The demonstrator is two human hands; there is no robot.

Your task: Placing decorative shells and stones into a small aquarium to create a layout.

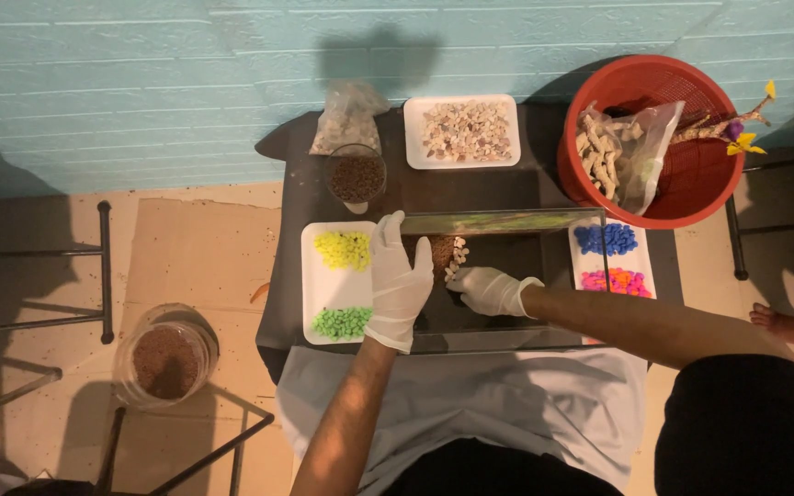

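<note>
My left hand (pixel 397 280), in a white glove, rests flat against the left wall of a small glass tank (pixel 507 222) on a dark table. Inside the tank my gloved right hand (pixel 491 290) lies low on the bottom, fingers curled beside a row of pale stones (pixel 457 257) and a patch of brown gravel (pixel 434 248). Whether the right hand holds a stone I cannot tell.
A white tray (pixel 325 287) with yellow and green pebbles sits left of the tank, another tray (pixel 614 262) with blue and pink pebbles at its right. Behind are a tray of pale stones (pixel 463 131), a gravel cup (pixel 357 176), a red basket (pixel 682 170). A gravel jar (pixel 165 360) stands on the floor.
</note>
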